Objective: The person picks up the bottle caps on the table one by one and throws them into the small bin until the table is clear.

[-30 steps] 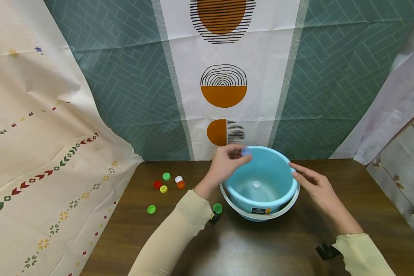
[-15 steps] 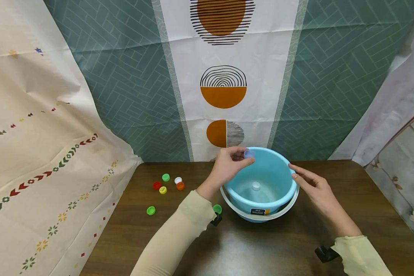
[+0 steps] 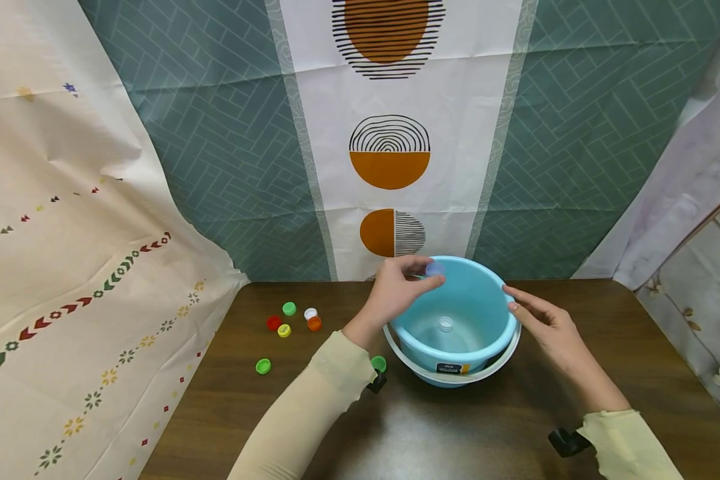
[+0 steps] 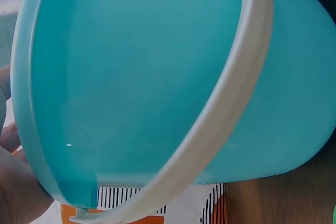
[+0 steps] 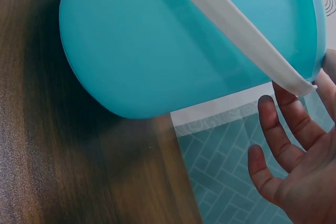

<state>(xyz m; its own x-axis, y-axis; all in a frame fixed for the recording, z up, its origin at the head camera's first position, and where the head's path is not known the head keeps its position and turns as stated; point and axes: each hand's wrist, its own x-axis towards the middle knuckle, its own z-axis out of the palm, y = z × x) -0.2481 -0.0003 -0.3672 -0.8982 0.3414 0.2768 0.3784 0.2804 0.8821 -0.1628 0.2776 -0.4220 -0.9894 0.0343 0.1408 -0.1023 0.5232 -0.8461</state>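
In the head view my left hand (image 3: 393, 283) pinches a translucent bluish bottle cap (image 3: 435, 269) between thumb and fingers, above the left back rim of a light blue bucket (image 3: 468, 293). A clear cap (image 3: 446, 323) lies on the bucket's floor. My right hand (image 3: 543, 323) holds the bucket's right rim with thumb and fingertips. In the right wrist view the right hand (image 5: 304, 156) has fingers by the end of the white handle (image 5: 236, 30), which hangs down around the bucket's front. Part of the left hand (image 4: 18, 182) appears beside the rim in the left wrist view; its cap is hidden there.
On the brown table (image 3: 216, 413), left of the bucket, lie several loose caps: green (image 3: 289, 308), red (image 3: 274, 323), yellow (image 3: 284, 331), white (image 3: 310, 313) and orange (image 3: 315, 323). Another green cap (image 3: 263, 366) is nearer; one more (image 3: 379, 363) sits beside the left sleeve. Patterned cloth (image 3: 264, 167) hangs behind.
Over the last second my left hand has shifted slightly right and down with the bluish cap, then nearly stopped. The right hand and bucket stay in place.
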